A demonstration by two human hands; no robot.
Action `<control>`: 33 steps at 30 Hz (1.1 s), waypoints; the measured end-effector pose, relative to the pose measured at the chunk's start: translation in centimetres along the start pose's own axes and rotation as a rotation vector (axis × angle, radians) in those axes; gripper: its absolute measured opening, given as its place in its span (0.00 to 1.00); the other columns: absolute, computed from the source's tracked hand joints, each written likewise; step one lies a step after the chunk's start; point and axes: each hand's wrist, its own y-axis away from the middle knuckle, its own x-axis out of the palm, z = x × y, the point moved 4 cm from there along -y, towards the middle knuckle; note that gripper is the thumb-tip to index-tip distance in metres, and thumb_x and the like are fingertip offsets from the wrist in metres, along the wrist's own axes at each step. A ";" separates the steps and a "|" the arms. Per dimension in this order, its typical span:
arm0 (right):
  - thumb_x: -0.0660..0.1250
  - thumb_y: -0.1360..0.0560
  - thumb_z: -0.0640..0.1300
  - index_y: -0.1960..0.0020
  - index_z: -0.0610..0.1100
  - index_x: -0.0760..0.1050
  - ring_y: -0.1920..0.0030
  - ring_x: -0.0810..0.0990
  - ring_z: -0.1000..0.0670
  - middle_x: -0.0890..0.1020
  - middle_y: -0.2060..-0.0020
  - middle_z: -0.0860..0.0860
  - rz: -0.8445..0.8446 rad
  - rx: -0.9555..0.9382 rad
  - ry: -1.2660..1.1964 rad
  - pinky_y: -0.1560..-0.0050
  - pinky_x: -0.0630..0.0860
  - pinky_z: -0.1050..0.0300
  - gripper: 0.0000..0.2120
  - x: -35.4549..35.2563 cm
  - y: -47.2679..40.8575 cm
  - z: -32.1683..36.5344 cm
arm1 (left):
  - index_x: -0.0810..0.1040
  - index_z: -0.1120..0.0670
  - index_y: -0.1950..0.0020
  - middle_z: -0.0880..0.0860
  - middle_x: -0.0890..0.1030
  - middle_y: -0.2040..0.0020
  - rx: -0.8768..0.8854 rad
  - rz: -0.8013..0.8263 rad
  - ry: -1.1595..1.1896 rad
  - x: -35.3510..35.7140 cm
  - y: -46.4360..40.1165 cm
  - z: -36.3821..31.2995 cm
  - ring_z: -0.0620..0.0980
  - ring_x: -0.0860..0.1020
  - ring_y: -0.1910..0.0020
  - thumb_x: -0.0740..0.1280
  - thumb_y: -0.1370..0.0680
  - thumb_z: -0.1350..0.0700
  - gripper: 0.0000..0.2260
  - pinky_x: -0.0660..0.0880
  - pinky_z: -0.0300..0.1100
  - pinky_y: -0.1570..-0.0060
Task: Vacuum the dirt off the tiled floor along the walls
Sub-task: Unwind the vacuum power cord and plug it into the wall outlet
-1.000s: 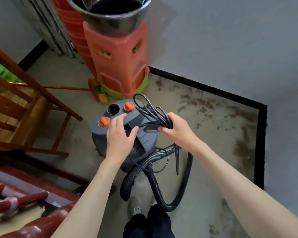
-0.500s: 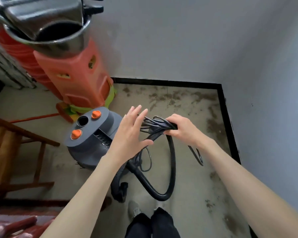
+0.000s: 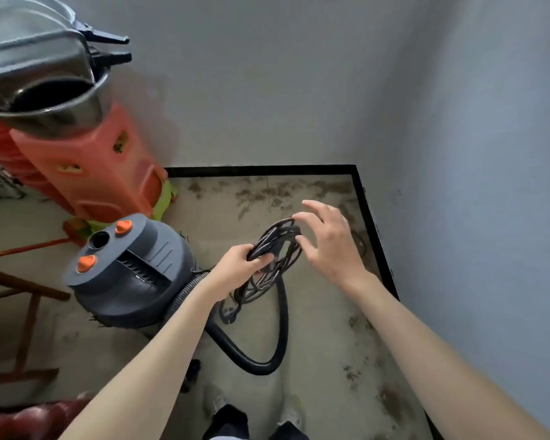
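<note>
Grey walls [image 3: 299, 90] meet in a corner above a beige tiled floor [image 3: 324, 312] edged with a black skirting strip [image 3: 261, 170]. Dirt [image 3: 267, 192] lies in dark patches on the floor along the skirting strip, both at the far wall and down the right-hand wall.

Landmark: the vacuum cleaner [image 3: 131, 271], a grey drum unit with two orange knobs and a round port on its lid, standing upright on the floor. All positions below refer to it.

- Hose [image 3: 267, 360]: black and ribbed, it leaves the near right side of the vacuum cleaner and loops across the floor on that side.
- Cord bundle [image 3: 275, 249]: a coil of dark cable held in the air to the right of the vacuum cleaner, above the hose loop. Loose turns hang below the coil.
- Left hand [image 3: 238, 262]: just right of the vacuum cleaner; fingers curled round the left side of the cord bundle, gripping it.
- Right hand [image 3: 327, 242]: further right, beyond the cord bundle; fingers spread and relaxed, fingertips at the upper right edge of the coil. Contact cannot be confirmed.
- Orange plastic stools [image 3: 86, 166]: stacked behind the vacuum cleaner against the far wall, with a metal basin [image 3: 38, 90] on top.
- Wooden chair frame [image 3: 23, 312]: to the left of the vacuum cleaner.
</note>
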 end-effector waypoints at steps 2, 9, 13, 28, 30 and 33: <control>0.71 0.28 0.33 0.47 0.36 0.80 0.45 0.77 0.39 0.79 0.45 0.39 -0.110 -0.027 -0.019 0.40 0.73 0.43 0.10 -1.0 2.0 -0.8 | 0.77 0.61 0.54 0.54 0.75 0.64 -0.055 -0.052 0.148 1.4 0.5 -0.7 0.48 0.72 0.67 0.64 0.21 0.55 0.09 0.69 0.39 0.65; 0.70 0.24 0.50 0.35 0.45 0.73 0.46 0.75 0.54 0.79 0.42 0.50 0.592 0.291 -0.344 0.47 0.69 0.61 0.19 4.0 6.9 -3.4 | 0.72 0.60 0.53 0.55 0.69 0.65 -0.153 -0.155 0.615 2.5 0.8 -4.1 0.52 0.69 0.66 0.59 0.18 0.56 0.09 0.68 0.52 0.55; 0.66 0.21 0.45 0.44 0.43 0.78 0.50 0.76 0.49 0.79 0.54 0.50 0.494 0.333 -0.411 0.51 0.70 0.57 0.09 5.3 6.5 -2.8 | 0.74 0.58 0.54 0.53 0.71 0.63 -0.143 -0.223 0.691 1.9 1.4 -4.1 0.49 0.70 0.64 0.59 0.18 0.57 0.09 0.70 0.49 0.54; 0.60 0.21 0.38 0.48 0.41 0.79 0.50 0.80 0.44 0.83 0.55 0.44 -0.200 0.903 -0.563 0.41 0.76 0.48 0.09 -0.9 4.2 -11.6 | 0.74 0.57 0.55 0.53 0.75 0.65 -0.157 -0.302 -0.092 0.1 0.2 1.3 0.49 0.73 0.66 0.63 0.20 0.51 0.10 0.69 0.39 0.68; 0.60 0.20 0.39 0.56 0.43 0.76 0.58 0.78 0.48 0.79 0.60 0.46 -0.360 1.039 -0.875 0.41 0.78 0.48 0.08 -0.9 4.0 -12.3 | 0.75 0.58 0.52 0.53 0.76 0.64 -0.146 -0.254 -0.194 0.4 -0.5 1.4 0.49 0.73 0.65 0.63 0.21 0.51 0.10 0.68 0.38 0.68; 0.55 0.19 0.31 0.56 0.40 0.70 0.65 0.76 0.50 0.73 0.62 0.45 -0.597 1.134 -1.253 0.40 0.78 0.46 0.09 -0.7 3.6 -12.9 | 0.77 0.58 0.48 0.54 0.79 0.60 -0.119 -0.201 -0.351 0.8 -1.4 1.5 0.50 0.75 0.63 0.63 0.21 0.53 0.09 0.68 0.39 0.67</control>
